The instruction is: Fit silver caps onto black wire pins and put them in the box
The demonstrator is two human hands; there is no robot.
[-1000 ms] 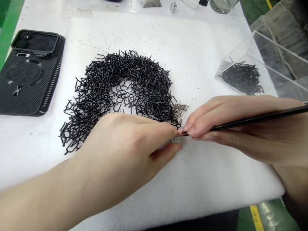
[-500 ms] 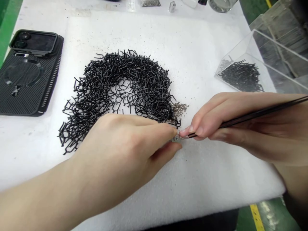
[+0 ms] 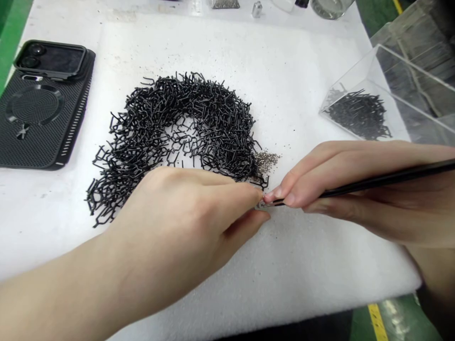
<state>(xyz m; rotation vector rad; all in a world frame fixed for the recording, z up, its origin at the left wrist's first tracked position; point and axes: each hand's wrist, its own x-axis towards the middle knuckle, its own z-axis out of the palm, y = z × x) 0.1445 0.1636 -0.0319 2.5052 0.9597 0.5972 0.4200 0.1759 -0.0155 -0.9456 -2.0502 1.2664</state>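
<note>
My left hand (image 3: 199, 218) is closed, pinching a small pale metal piece (image 3: 261, 205) between thumb and forefinger. From the right, my right hand (image 3: 341, 184) grips black tweezers (image 3: 387, 181), their tips meeting that piece. A right fingertip also lies close against my left forefinger. Just beyond my hands spreads an arched heap of short bent black pieces (image 3: 192, 99), partly hidden by my left hand. Beside its right end is a little pile of tiny brownish metal bits (image 3: 266, 161). Fine detail of the pinched piece is too small to make out.
A black phone in a case (image 3: 39, 109) lies at the left. On the right, a clear plastic box (image 3: 382, 71) contains more black pieces (image 3: 359, 113). A bag of small grains (image 3: 224, 4), a small metal block (image 3: 256, 9) and a glass jar (image 3: 330, 7) stand along the back.
The tweezers' shaft has turned slightly in my right hand, and that hand has shifted a little left. My left hand keeps its pinch nearly unmoved. The view has shifted slightly.
</note>
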